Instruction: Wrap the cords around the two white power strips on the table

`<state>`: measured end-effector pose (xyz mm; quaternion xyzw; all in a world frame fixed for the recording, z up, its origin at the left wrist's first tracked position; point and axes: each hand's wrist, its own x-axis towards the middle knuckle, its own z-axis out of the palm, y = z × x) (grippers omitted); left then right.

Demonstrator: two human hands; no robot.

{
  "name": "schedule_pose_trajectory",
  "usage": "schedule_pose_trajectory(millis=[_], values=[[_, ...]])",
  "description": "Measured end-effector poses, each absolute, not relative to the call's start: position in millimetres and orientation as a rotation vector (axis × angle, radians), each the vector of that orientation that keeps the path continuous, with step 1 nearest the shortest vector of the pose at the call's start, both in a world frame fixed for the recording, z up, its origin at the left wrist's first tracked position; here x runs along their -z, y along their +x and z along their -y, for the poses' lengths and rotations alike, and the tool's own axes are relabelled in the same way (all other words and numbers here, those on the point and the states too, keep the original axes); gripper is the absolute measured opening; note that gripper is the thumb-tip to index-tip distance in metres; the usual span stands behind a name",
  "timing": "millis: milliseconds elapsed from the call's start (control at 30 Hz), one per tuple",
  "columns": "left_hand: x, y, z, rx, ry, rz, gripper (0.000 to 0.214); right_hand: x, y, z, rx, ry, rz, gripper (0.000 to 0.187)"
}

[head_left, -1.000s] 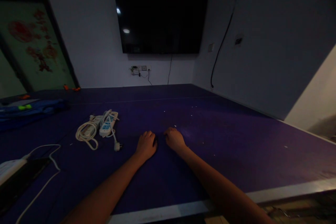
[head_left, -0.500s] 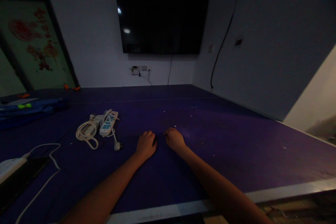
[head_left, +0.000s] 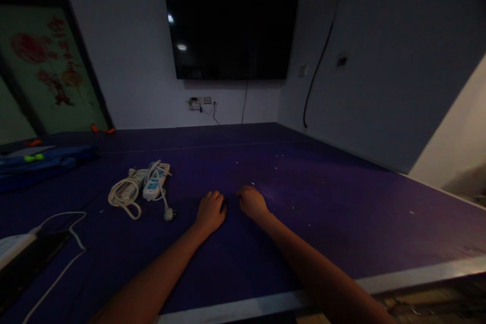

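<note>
My left hand (head_left: 210, 211) lies on the purple tabletop (head_left: 212, 273), its fingers curled over a small dark object (head_left: 224, 206). Only a black edge of that object shows by the thumb side, so its kind is unclear. A short gap to the right, my right hand (head_left: 252, 201) rests on the surface with its fingers curled in. Nothing shows in it. Left of my left hand are two white power strips (head_left: 154, 186) with coiled white cords, and a plug (head_left: 169, 213) points toward that hand.
At the lower left, a white strip (head_left: 15, 248) with a cable lies by a flat black item (head_left: 36, 258). Blue folded cloth (head_left: 56, 159) sits farther back. Small white scraps dot the table. A television (head_left: 231, 33) hangs on the wall; a black cable (head_left: 321, 61) dangles at right.
The view has shifted very slightly. Both hands keep their places and poses on the table, and the objects around them have not moved.
</note>
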<state>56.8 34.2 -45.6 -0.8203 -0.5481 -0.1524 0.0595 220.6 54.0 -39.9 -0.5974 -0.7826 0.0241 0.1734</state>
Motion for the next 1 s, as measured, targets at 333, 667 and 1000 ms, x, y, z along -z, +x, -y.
schedule_pose_trajectory(millis=[333, 667, 1000], values=[[46.3, 56.2, -35.5, 0.485, -2.499, 1.668, 0.014, 38.7, 220.9, -54.6, -0.057, -1.705, 2.233, 0.029], [46.4, 55.9, -35.2, 0.476, -2.496, 1.656, 0.014, 41.2, 221.2, -55.3, -0.043, -1.694, 2.239, 0.031], [47.1, 56.2, -36.0, 0.489, -2.5, 1.673, 0.014, 38.2, 221.2, -54.4, -0.074, -1.709, 2.226, 0.031]])
